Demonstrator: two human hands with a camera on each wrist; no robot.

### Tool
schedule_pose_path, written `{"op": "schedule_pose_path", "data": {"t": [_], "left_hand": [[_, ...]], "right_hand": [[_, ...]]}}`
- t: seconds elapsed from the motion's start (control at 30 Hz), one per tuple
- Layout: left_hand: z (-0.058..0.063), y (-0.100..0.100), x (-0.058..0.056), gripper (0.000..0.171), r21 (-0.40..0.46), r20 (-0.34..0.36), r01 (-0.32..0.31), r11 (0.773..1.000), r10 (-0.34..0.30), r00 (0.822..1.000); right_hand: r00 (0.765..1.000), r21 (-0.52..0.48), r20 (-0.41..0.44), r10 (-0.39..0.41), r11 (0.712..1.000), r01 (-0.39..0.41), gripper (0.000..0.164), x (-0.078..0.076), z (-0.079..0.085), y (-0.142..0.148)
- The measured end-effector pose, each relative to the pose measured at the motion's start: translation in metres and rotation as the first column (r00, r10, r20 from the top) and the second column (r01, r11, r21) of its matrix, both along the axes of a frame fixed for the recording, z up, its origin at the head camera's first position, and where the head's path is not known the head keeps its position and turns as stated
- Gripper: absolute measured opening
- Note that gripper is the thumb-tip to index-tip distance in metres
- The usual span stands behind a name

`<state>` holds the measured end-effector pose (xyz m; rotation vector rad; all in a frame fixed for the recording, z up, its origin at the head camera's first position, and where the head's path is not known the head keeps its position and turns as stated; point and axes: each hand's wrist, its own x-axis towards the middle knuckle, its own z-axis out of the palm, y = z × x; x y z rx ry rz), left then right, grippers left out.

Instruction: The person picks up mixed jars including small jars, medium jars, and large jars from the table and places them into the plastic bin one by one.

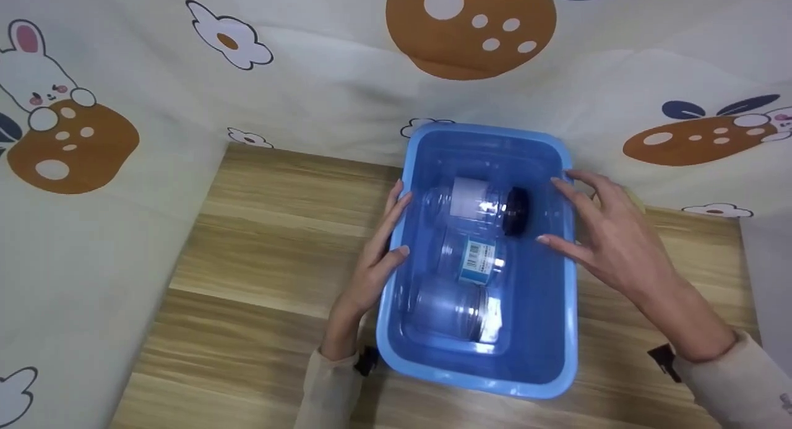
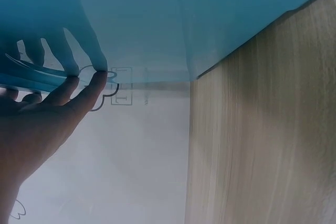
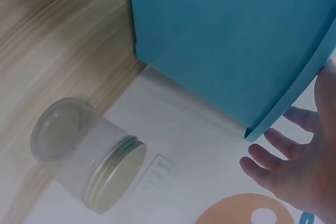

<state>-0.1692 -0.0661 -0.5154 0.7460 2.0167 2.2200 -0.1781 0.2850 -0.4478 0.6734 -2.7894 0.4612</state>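
Note:
A blue plastic bin (image 1: 541, 305) stands on the wooden surface. Inside lie three clear containers: a jar with a black lid (image 1: 516, 211) and pale label, one with a blue-and-white label (image 1: 477, 260), and a clear jar (image 1: 442, 308) nearest the front. My left hand (image 1: 374, 262) lies along the bin's left side, its fairly straight fingertips touching the rim and outer wall. Across from it, my right hand (image 1: 619, 237) has its fingers spread at the right rim, fingertips and thumb reaching over the edge. Neither hand grips anything.
In the right wrist view, another clear jar (image 3: 86, 153) with a metallic lid lies on its side outside the bin; my right hand mostly hides it in the head view. Patterned cloth (image 1: 322, 88) rises behind and beside the wooden surface (image 1: 260, 231).

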Motion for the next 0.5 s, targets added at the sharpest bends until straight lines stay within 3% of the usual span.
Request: {"op": "schedule_pose_path", "data": {"t": [0.33,0.5], "left_hand": [[-0.001,0.0,0.0,0.063,-0.007,0.002,-0.005,1.0,0.005,1.0],[-0.001,0.0,0.0,0.063,-0.004,0.001,-0.004,1.0,0.004,1.0]], "right_hand": [[0.997,-0.091,0.043,-0.068,0.993,0.072,0.08,0.005,0.0,0.014],[0.995,-0.068,0.027,-0.092,0.993,0.093,0.069,0.005,-0.001,0.014]]}}
